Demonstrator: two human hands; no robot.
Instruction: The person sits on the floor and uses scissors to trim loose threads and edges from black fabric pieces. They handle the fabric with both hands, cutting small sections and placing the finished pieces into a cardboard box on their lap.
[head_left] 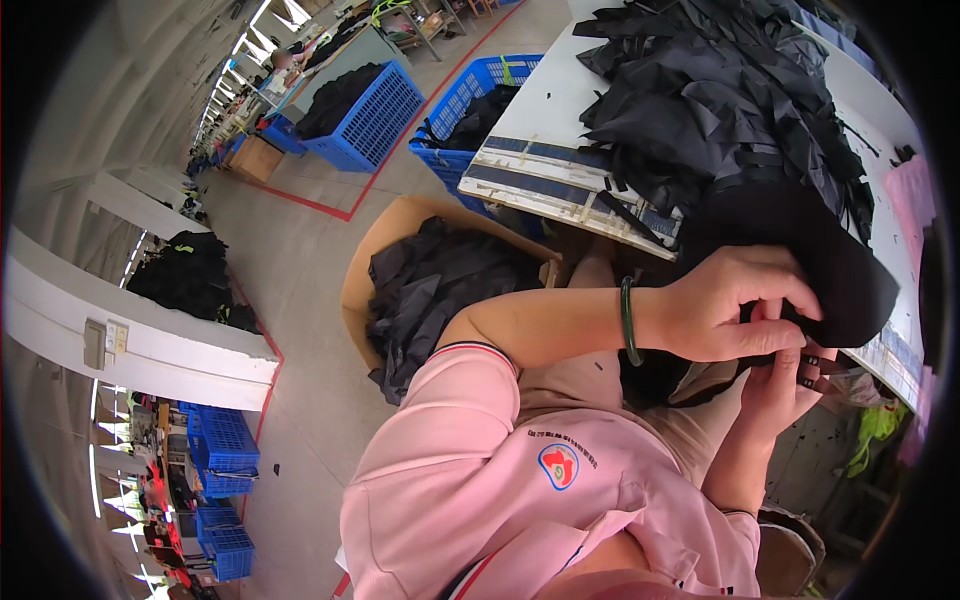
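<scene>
hands meet at the right of the view, just off the near edge of the white worktable [540, 110]. left hand [735, 305], with a green bangle [628, 320] on its wrist, has its fingers curled nearly closed, thumb and fingertips pinched on the lower edge of a black fabric piece [800, 250], a rounded dark panel that hangs over the table edge. right hand [790, 385] comes up from below and sits touching the left; its fingers are folded in against the same edge and seem to grip a narrow black strap [812, 362] with pale marks on it, though how firmly i cannot tell because the left hand covers most of it.

behind the panel a loose heap of black cut pieces [720, 90] covers much of the table and touches the panel's top. below the left forearm a cardboard box [375, 260] holds more dark cloth, and blue plastic crates [375, 115] stand on the floor further off.

risk, as i judge it: the pinch is small and the panel is large and slack, so its weight could drag the edge out of the fingertips. black strap on black cloth is hard to line up by eye, so the two edges may sit skewed. the heap leans close enough that a tug on the panel could pull loose strips off the table.
</scene>
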